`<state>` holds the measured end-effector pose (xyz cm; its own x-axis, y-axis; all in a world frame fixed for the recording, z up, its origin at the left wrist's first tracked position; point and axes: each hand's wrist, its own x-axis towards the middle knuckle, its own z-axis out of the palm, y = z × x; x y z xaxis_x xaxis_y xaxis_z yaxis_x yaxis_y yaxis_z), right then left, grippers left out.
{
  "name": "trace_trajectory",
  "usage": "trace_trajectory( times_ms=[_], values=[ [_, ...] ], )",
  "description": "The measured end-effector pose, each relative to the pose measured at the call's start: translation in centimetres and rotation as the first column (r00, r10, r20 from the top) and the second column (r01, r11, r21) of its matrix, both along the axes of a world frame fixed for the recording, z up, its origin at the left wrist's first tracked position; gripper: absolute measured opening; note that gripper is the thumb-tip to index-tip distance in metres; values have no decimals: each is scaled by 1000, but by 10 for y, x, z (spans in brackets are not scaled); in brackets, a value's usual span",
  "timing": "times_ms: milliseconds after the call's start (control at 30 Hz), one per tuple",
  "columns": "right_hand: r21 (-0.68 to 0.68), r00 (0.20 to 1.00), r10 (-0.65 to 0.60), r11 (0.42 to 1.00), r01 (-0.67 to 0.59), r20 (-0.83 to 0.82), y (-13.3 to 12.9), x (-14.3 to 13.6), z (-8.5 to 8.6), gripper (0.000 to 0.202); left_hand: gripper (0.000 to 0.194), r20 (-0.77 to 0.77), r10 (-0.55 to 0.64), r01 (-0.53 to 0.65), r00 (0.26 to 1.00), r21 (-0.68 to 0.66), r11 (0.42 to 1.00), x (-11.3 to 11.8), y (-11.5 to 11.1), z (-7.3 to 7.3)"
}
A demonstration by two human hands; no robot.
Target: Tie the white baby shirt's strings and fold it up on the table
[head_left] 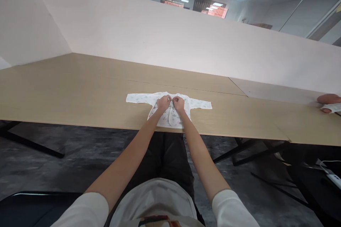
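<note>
tan surface (80, 92), frame centre: printed shirt (174, 117) laid flat.
its front edges are pinched by the fingers of left hand (163, 103) and right hand (179, 103); below, it looks unfastened.

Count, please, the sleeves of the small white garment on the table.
2, on the white garment: the left sleeve, spread out beyond the left hand, and the right sleeve, spread out beyond the right hand.

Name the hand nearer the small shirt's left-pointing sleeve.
Left. The left hand is on the shirt, between that sleeve and the right hand, which is just to its right, farther away.
</note>
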<state>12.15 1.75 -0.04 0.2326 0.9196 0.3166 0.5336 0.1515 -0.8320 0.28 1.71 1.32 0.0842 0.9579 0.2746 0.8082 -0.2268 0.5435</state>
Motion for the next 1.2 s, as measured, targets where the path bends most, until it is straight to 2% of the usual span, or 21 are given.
trace_trajectory(
  times_ms=[233,467,800,933,1067,1133,1200],
  values=[
    [-7,998,-53,999,53,-25,-1,-2,2,13,20,5,52,-53,999,17,998,1,2,-2],
    [-11,994,-57,998,57,-91,-2,0,3,13,21,52,-61,60,997,23,998,-3,-4,4],
    [-19,989,-40,999,38,-142,-2,1,-1,27,27,27,-106,105,994,36,994,-3,-2,2],
    [-20,986,-33,999,31,-163,-1,2,-2,26,25,85,-131,129,988,19,991,-3,3,-2],
    [-19,962,-89,996,87,-258,1,4,-2,25,29,227,-212,222,950,-17,975,-12,9,-3],
    [-39,926,-142,990,137,-349,4,4,-2,24,32,213,-256,270,943,-38,962,-18,9,-1],
    [-55,888,-179,984,172,-423,7,5,-1,23,32,123,-290,298,949,-49,953,-22,5,1]
  ],
)
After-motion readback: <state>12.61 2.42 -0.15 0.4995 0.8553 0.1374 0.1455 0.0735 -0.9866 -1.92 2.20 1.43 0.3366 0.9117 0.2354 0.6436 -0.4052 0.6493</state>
